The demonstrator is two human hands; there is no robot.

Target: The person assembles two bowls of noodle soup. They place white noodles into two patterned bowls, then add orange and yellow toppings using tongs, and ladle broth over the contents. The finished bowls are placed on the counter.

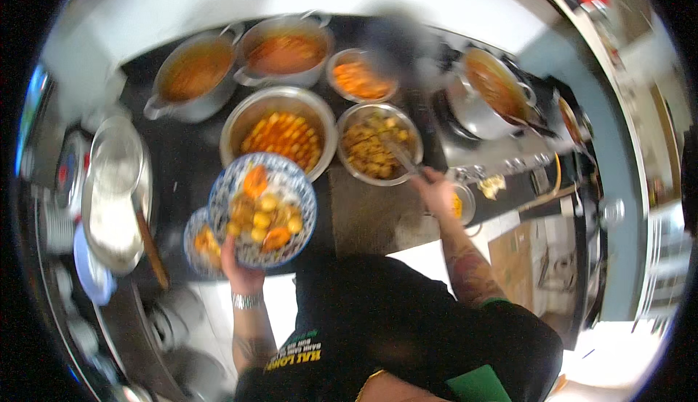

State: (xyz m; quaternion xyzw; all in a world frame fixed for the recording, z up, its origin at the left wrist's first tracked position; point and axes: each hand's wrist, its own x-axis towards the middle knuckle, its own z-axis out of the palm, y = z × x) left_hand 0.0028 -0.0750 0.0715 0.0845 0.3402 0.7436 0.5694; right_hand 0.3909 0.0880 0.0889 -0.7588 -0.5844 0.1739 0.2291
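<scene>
My left hand [243,267] grips the near rim of a blue-and-white patterned bowl [224,191], tilted slightly. In the bowl lie small round yellowish pieces [262,220] and orange chunks [255,181]. My right hand [437,192] is closed around metal tongs [401,156], blurred, whose far end dips into a steel bowl [347,171] of chunky brown-yellow food [369,146]. Just behind the patterned bowl stands a wide steel pot [231,131] with pieces in red sauce [282,138]. A smaller patterned bowl [195,221] with orange food sits partly hidden beside my left hand.
Two large pots [193,74] [285,49] of reddish stew and a bowl of orange pieces [361,80] line the back. Another pot [472,100] stands on the stove at right. At left, an oval tray [116,224] holds white food, a strainer [116,156] and a wooden-handled utensil [151,249].
</scene>
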